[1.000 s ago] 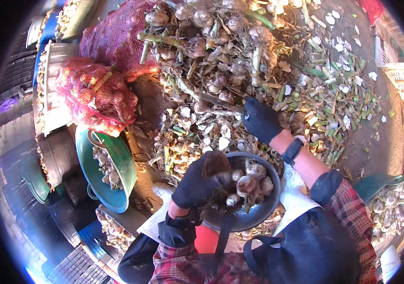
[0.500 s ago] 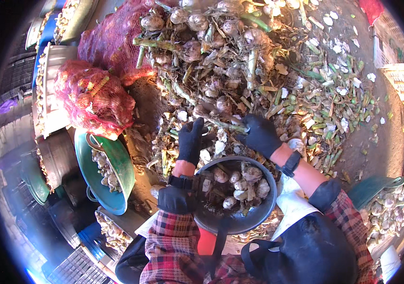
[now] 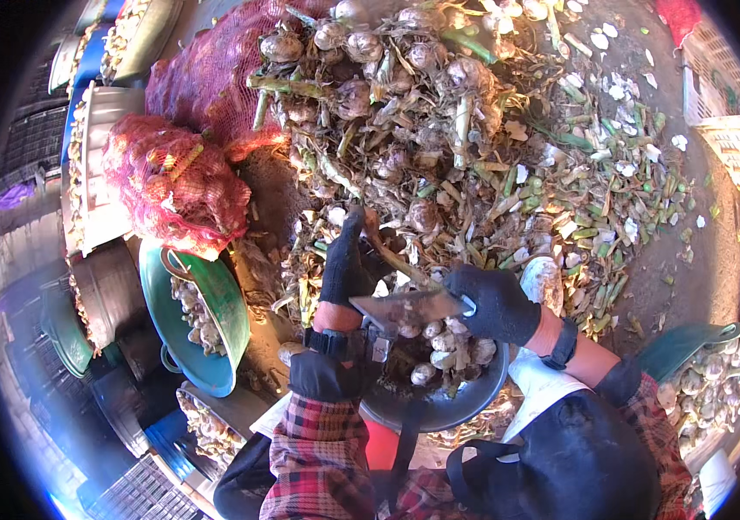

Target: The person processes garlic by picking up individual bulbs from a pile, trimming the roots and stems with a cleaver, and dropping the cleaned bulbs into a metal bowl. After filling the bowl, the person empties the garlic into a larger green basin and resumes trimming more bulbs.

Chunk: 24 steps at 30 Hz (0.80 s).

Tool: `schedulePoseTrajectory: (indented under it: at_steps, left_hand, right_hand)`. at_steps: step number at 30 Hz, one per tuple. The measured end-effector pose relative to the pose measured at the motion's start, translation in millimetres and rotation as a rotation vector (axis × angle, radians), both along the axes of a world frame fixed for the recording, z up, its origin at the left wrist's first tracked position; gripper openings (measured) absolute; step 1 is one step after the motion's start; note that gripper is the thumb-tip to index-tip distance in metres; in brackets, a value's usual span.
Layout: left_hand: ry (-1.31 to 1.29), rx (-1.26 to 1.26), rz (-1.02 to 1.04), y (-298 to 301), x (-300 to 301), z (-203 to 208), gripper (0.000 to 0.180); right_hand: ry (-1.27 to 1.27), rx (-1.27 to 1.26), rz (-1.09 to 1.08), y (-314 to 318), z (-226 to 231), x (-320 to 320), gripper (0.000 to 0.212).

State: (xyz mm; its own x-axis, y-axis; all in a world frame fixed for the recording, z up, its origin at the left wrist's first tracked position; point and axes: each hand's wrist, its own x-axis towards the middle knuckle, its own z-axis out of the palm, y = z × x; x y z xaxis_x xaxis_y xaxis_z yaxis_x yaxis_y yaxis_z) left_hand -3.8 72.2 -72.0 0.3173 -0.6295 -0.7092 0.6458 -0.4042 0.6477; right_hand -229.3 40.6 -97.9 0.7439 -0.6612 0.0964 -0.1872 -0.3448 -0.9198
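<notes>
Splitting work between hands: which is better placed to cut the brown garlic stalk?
Probably the right black-gloved hand: it holds the flat grey metal blade near the stalk; the left black-gloved hand appears to hold the stalk's far end.

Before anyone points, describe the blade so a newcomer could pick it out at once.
Start at the big heap of garlic and dry stalks, then come down to the dark round basin. Overlapping its upper part, in the dark-gloved right hand, is the blade. It is flat, greyish and straight-edged, unlike the rounded bulbs in the basin below.
</notes>
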Motion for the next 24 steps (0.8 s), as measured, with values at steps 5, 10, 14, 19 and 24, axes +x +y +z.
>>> schedulePoseTrajectory:
  at_steps: [5, 10, 14, 19, 24]
  left_hand:
    - [-0.229, -0.215, -0.052, -1, -11, 31, 0.034]
    - [-0.578, -0.185, -0.37, 14, -18, 34, 0.058]
    - [0.591, -0.226, 0.063, 85, -11, -8, 0.058]
    - [-0.096, -0.251, -0.32, 51, -52, 65, 0.045]
    - [-0.411, -0.332, -0.499, 28, -50, 77, 0.041]
  right_hand:
    - [-0.042, 0.067, 0.029, -18, 20, -10, 0.029]
    - [-0.018, -0.162, -0.128, -48, 69, -13, 0.029]
    - [0.018, -0.312, -0.091, -57, 105, -8, 0.028]
    - [0.104, -0.382, -0.105, -62, 107, -20, 0.027]
    - [0.065, -0.405, -0.122, -62, 89, -14, 0.028]
